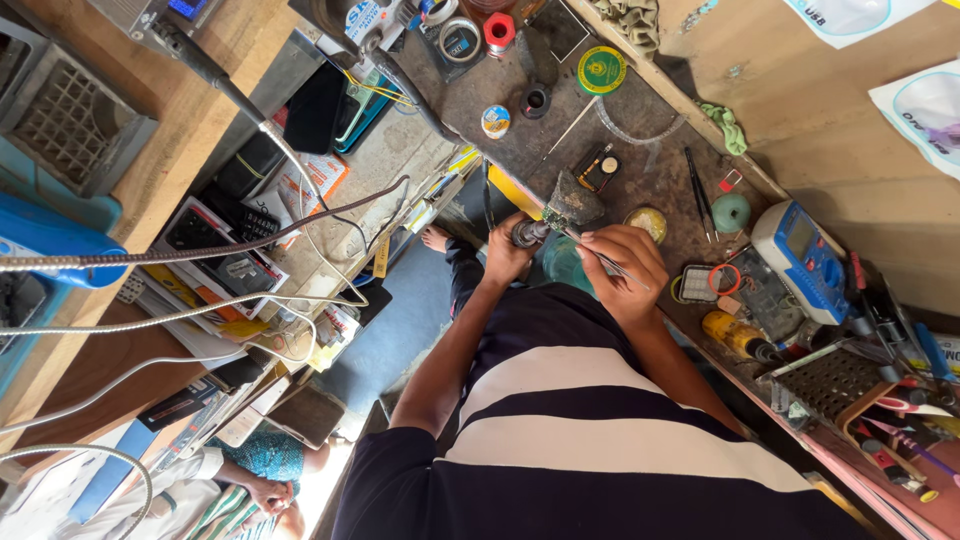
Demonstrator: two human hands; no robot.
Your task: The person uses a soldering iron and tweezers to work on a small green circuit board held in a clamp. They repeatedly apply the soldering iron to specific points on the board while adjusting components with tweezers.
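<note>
View: I look down over a striped shirt at both hands, which meet above the edge of a cluttered bench.
Left hand: my left hand has its grip clenched round a dark tool handle, whose tip points at the board.
Right hand: my right hand pinches thin tweezers between thumb and fingers; the metal shaft runs across the knuckles toward the board.
Board: a small green circuit board sits between the two hands, just beyond the fingertips, against a grey holder. I cannot tell whether the tweezers touch it.
Near the hands: a small round tin lies just beside the right hand; a small black and orange part lies beyond the holder.
Further right: a blue meter and a teal roll lie on the bench, well apart from the hands; a yellow tool lies at the near edge.
Far end: a green disc and a red cap are well away from the work.
Left side: grey cables cross above shelves of boxes.
Other person: another person's hands show low at the left, apart from mine.
</note>
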